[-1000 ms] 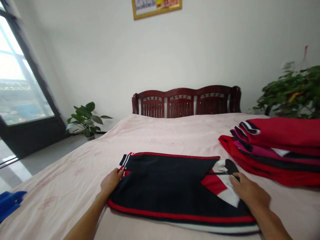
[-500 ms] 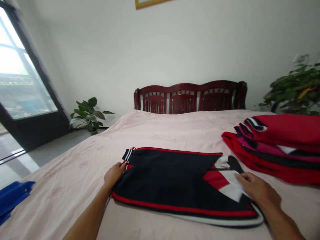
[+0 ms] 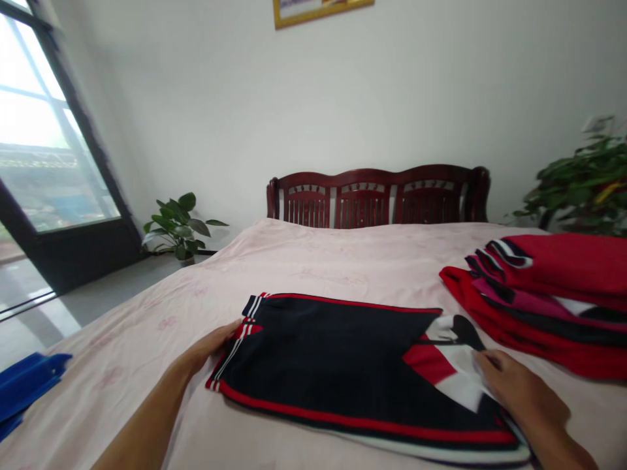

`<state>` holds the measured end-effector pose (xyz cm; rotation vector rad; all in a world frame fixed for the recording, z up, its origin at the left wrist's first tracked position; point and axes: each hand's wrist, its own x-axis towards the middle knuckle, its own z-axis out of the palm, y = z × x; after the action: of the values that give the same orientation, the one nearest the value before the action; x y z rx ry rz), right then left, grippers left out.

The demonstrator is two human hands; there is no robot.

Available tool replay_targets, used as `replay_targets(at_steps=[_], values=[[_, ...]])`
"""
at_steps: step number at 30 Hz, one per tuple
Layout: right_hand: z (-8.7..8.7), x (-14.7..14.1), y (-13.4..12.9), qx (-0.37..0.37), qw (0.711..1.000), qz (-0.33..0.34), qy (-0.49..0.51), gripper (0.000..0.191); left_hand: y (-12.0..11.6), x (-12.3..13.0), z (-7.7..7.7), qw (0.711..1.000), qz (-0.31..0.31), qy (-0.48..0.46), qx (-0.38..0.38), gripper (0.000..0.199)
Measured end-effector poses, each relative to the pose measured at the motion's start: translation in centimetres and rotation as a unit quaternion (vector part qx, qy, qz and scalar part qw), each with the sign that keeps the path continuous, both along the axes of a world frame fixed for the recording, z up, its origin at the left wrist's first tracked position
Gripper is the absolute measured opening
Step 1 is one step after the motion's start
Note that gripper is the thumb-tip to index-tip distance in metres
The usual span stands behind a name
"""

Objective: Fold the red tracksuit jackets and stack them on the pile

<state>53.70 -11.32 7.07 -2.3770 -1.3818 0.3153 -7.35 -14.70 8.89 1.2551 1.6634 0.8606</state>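
No text, label, brand, number or sign can be read anywhere. The gold-framed picture (image 3: 324, 12) high on the wall (image 3: 220, 98) is cut off by the view's upper edge, and details on its visible strip are too indistinct to make out.

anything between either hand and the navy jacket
Nothing visible: the left hand is at the striped edge of the navy jacket, the right hand at its opposite end; the clothes pile lies beyond the right hand.
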Motion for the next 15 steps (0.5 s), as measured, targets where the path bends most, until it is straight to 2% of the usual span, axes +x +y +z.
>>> replay_targets(at_steps=[3,6,8,10,13,15], values=[[0.6,-0.8,0.4,0.073,0.995,0.021,-0.070,0.048,-0.8,-0.8,0.4,0.995,-0.103,-0.009,-0.008,0.061],[1.3,-4.7,0.7,0.192,0.969,0.114,-0.105,0.050,-0.9,-0.7,0.1,0.994,-0.101,0.030,-0.012,0.072],[1.7,-9.5,0.2,0.243,0.943,0.220,-0.059,0.051,-0.6,-0.3,-0.3,0.996,-0.067,0.063,-0.011,0.077],[2.1,-15.4,-1.0,0.246,0.912,0.327,-0.006,0.053,-0.5,0.2,-0.7,0.996,-0.041,0.084,0.005,0.075],[2.4,-24.3,-3.4,0.185,0.865,0.465,0.035,0.059,-0.5,0.7,-0.8,0.998,-0.021,0.050,0.025,0.069],[2.3,-29.2,-4.2,0.147,0.845,0.510,0.066,0.065,-0.8,0.9,-0.6,0.999,-0.016,-0.028,0.013,0.069]])
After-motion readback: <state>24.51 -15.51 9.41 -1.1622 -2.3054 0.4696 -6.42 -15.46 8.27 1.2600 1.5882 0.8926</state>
